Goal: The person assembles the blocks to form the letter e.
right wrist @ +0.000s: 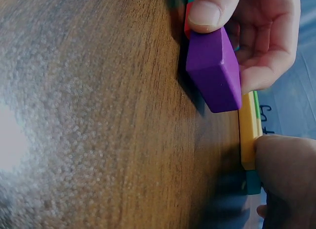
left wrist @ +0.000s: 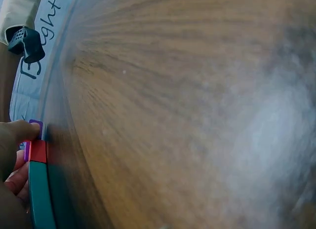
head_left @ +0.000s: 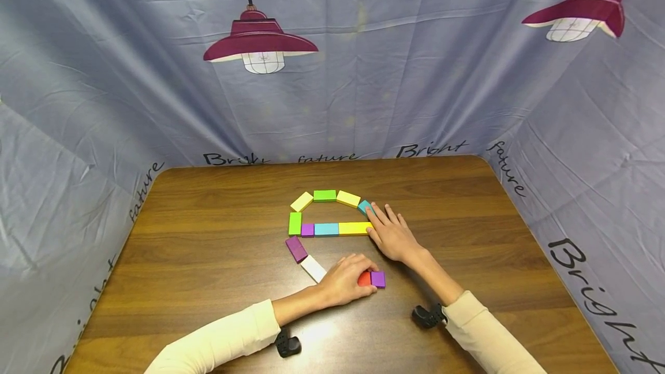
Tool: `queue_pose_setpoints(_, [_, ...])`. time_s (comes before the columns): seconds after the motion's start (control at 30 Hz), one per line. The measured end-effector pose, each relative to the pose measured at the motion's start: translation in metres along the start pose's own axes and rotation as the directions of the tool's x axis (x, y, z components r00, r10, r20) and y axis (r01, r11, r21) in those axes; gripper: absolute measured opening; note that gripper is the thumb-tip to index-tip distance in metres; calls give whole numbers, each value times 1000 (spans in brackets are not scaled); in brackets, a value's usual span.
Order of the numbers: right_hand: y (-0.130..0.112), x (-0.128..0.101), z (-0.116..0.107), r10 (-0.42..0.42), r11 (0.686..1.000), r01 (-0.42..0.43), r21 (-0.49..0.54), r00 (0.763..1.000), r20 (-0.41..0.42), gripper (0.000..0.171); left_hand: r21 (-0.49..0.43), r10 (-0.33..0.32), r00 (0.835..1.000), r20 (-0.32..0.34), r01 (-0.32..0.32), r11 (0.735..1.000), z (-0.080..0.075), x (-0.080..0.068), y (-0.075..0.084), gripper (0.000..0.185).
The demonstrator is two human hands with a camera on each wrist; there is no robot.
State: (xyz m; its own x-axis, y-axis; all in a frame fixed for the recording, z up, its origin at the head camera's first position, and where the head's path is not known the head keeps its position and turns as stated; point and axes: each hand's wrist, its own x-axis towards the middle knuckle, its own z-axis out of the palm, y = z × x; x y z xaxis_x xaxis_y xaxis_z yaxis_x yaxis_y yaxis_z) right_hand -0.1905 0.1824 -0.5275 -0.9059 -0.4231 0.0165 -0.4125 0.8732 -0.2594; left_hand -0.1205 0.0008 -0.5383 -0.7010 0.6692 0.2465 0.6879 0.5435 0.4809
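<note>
Coloured blocks lie in an arch-like outline on the wooden table. My left hand curls over a red block, which sits against a small purple block. The right wrist view shows its thumb on top of the purple block. In the left wrist view a teal block lies in line with the red block under this hand. My right hand lies flat, its straight fingers touching a teal block and the long yellow block.
The outline holds yellow, green, yellow, green, purple and light blue blocks. A purple block and a white one trail toward me. Printed fabric walls three sides.
</note>
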Motion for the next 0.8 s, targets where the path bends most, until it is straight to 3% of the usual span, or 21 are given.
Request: queue_pose_setpoints(0.8, [0, -1, -2, 0, 1000, 0, 22, 1000, 6, 54, 53, -16, 1000, 3, 15, 998, 1, 1, -1, 36])
